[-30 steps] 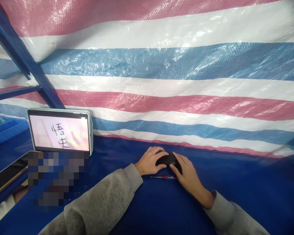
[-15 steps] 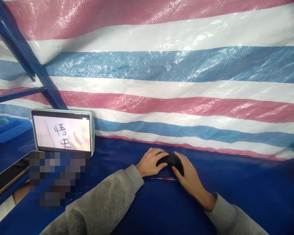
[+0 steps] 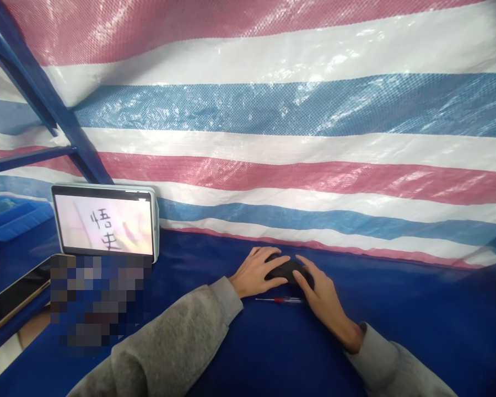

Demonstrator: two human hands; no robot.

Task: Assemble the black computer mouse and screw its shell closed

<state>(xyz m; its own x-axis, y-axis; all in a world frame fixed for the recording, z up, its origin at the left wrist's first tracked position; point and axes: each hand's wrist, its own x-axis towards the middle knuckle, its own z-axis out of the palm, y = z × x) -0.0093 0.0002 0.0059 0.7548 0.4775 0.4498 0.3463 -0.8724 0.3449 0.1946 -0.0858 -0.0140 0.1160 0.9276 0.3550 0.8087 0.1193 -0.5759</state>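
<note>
A black, rounded object like a computer mouse [image 3: 288, 270] lies on the blue table between my two hands. My left hand [image 3: 258, 272] rests on its left end, fingers reaching over the top and thumb along the near side. My right hand [image 3: 323, 292] is around its right end, with the thumb on top and the fingers at the far side. Just in front of the black object lies a thin screwdriver [image 3: 280, 300] with a red and clear handle, touched by neither hand.
A tablet [image 3: 103, 223] stands lit at the left. Nearer are a phone [image 3: 16, 295] and a pixelated patch. A blue tray [image 3: 16, 223] sits at the far left, below a blue metal frame [image 3: 45, 94]. Striped sheeting [image 3: 273, 176] hangs behind the blue table [image 3: 417, 309].
The black object has turned slightly and looks flatter between my hands. My left fingers have spread further over it, and my right thumb has moved up onto its top.
</note>
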